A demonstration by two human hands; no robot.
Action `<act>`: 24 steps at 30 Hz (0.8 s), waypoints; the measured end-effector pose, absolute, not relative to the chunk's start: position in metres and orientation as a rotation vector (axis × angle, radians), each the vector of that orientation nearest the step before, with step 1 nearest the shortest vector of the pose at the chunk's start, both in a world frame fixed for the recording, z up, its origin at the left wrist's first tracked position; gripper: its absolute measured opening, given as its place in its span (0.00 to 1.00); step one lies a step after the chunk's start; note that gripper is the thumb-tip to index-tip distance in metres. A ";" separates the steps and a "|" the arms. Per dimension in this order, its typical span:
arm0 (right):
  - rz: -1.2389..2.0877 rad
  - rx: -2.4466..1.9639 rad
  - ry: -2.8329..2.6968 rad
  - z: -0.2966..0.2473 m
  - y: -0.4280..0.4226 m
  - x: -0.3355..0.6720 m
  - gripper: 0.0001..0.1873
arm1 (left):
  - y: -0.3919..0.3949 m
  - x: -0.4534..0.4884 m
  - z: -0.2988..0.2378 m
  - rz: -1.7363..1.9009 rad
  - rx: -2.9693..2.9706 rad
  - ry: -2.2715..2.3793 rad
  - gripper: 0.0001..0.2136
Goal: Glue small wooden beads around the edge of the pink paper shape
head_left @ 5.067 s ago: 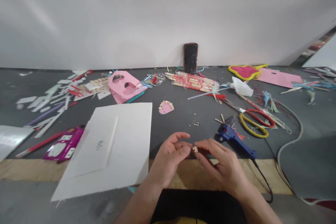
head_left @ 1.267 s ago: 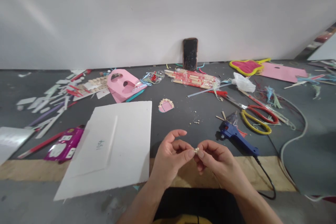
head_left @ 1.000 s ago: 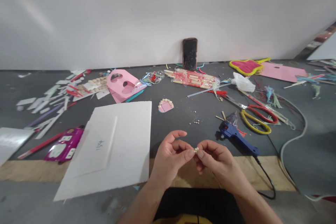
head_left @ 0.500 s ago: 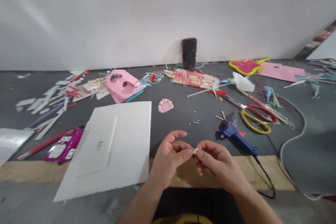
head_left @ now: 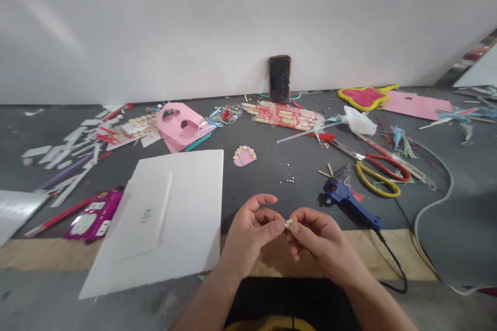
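Between my fingertips is a small cluster of cream beads, pinched from both sides above the table's front edge. My left hand grips it with thumb and forefinger; another finger stretches out above. My right hand closes on the cluster's other side, its lower fingers curled. Just beyond my hands lie several loose beads on the dark table. Farther back rests a pink half-round piece with cream beads along its curved edge. A blue glue gun lies to the right of my right hand.
Left of my hands lies a white board, with a purple packet beyond it. Scissors with red and yellow handles lie at right. Wrapped sticks sit before an upright phone. A grey cable curves along the right.
Almost nothing differs. Both hands keep their pinch on the bead cluster, with only a very slight shift of the whole view.
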State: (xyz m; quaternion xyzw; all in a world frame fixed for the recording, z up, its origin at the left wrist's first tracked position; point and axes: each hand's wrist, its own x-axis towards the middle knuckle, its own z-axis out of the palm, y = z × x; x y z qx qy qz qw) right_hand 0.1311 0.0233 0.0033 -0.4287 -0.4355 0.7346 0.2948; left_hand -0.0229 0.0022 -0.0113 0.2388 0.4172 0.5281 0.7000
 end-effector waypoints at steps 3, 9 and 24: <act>1.957 -1.126 -1.166 0.002 0.023 0.132 0.17 | 0.002 -0.023 -0.012 1.179 0.528 0.930 0.20; 1.908 -1.135 -1.147 -0.001 0.024 0.132 0.17 | 0.002 -0.023 -0.016 1.206 0.532 0.920 0.19; 1.572 -1.179 -1.337 -0.008 0.023 0.134 0.17 | 0.001 -0.023 -0.016 1.226 0.507 0.925 0.19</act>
